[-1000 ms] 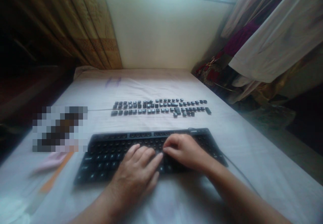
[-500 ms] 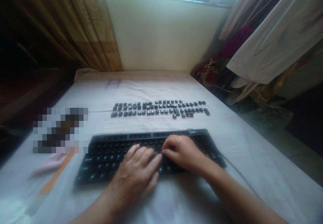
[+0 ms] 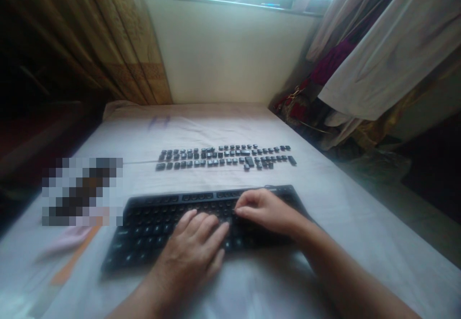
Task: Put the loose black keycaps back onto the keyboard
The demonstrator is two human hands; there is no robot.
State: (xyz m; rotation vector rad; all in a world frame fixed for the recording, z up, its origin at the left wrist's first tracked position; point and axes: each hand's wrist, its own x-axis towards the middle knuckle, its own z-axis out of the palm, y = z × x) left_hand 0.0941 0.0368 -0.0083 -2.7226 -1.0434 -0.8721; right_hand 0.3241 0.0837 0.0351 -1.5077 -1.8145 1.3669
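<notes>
Beneath the fingers, the black keyboard

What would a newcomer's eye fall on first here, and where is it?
Probably the black keyboard in the foreground, with the left hand and right hand over it. Beyond it, loose dark keycaps lie in rows on the pale cloth. An orange strip stands out to the keyboard's left.
</notes>
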